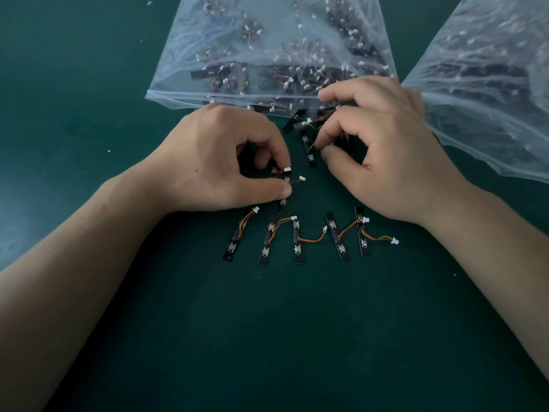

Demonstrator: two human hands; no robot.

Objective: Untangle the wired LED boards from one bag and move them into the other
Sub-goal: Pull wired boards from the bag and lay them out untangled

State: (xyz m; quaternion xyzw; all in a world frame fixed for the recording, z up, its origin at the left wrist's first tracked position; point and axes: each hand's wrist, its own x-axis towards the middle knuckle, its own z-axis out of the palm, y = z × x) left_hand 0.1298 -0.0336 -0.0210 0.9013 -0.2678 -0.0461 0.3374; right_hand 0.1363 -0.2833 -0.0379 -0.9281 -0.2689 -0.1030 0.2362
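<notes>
Nearest to you on the worktop [297, 337] lies a row of five freed boards [298, 242], each apart from the next. Just above it your left hand [225, 162] pinches one board [283, 201] between thumb and forefinger. Your right hand [383, 150] has its fingers curled on the wires of a small knot of boards [307, 144] at the mouth of the middle bag [267, 40]. The second bag [490, 84] lies to the right, beside that hand.

It seems you are parting the pinched board from the knot. Hold it by the edges and follow its wire to the white connector. Slip the connector out through the loop; do not pull. Keep the right hand firm, so the knot drags no more boards out.
</notes>
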